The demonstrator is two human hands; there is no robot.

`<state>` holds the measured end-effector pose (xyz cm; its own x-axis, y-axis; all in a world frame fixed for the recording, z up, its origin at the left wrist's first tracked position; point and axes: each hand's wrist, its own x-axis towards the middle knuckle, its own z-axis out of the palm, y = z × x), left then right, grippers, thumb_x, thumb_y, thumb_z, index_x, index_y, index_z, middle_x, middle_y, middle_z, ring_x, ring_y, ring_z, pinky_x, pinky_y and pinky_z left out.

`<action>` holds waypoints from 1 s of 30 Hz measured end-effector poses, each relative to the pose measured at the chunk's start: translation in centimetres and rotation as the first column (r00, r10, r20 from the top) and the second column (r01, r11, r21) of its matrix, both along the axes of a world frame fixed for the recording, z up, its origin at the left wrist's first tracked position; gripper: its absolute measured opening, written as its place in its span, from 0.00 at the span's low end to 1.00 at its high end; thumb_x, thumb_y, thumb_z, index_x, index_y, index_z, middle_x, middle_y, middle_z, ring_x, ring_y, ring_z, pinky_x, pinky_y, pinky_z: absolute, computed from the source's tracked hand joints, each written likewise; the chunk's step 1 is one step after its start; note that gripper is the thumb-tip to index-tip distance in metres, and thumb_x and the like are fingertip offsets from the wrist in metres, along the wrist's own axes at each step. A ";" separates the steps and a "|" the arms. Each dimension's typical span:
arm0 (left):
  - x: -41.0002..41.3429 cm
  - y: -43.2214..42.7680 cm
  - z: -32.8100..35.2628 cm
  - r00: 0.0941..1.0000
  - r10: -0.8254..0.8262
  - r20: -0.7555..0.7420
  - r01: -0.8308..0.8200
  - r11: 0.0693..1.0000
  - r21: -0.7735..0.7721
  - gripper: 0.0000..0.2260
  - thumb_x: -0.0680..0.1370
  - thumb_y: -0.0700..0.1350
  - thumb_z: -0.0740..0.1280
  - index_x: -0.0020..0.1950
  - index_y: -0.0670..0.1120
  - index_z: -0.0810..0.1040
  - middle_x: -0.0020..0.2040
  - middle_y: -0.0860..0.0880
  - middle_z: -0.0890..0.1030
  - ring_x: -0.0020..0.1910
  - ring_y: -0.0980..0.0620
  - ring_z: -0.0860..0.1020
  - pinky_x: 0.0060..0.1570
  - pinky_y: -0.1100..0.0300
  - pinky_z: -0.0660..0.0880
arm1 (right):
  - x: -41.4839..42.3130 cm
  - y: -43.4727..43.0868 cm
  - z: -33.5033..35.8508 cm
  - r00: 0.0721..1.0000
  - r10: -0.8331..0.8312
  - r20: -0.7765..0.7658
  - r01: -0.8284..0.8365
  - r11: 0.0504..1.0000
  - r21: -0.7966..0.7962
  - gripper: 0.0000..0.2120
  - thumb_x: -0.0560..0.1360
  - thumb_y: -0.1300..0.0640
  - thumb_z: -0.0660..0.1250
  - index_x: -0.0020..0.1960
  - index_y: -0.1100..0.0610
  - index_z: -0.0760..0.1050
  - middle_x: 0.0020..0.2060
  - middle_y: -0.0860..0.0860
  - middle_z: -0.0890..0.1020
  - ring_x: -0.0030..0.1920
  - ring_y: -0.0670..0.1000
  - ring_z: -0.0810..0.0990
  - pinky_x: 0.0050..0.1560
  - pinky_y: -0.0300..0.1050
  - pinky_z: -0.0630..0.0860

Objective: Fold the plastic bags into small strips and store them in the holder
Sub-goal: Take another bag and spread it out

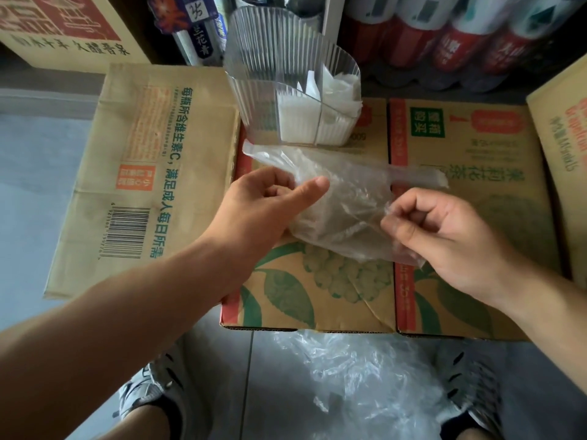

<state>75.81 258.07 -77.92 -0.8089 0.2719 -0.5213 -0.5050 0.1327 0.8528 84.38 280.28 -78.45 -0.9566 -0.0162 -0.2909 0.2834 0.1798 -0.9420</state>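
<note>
A clear plastic bag (pixel 346 198) lies spread over a printed cardboard box (pixel 317 290), one handle trailing to the right. My left hand (pixel 266 204) grips its left part, fingers curled into the film and thumb stretched along it. My right hand (pixel 438 230) pinches the bag's near right edge between thumb and curled fingers. Behind the bag stands a clear ribbed holder (pixel 270 74) with dividers; folded white bags (pixel 298 122) sit in its right and front compartments.
A flattened cardboard sheet (pixel 143 173) lies to the left. Bottles with red labels (pixel 444 36) and more boxes line the back. A pile of crumpled clear bags (pixel 359 382) lies on the tiled floor between my two shoes.
</note>
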 end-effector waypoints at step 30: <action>-2.5 -3.7 -0.2 0.994 -0.058 0.087 0.071 0.985 -0.155 0.08 0.76 0.42 0.72 0.50 0.38 0.79 0.40 0.39 0.83 0.32 0.48 0.84 0.31 0.59 0.83 | 1.1 4.5 -0.3 0.996 -0.007 -0.092 0.069 0.719 0.692 0.11 0.74 0.56 0.75 0.47 0.49 0.73 0.42 0.45 0.76 0.40 0.41 0.77 0.37 0.34 0.71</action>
<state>73.30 254.38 -78.11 -0.7449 0.2318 -0.6256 -0.5584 0.2966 0.7748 85.44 284.77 -78.73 -0.9713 0.1977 -0.1319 0.2374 0.7822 -0.5760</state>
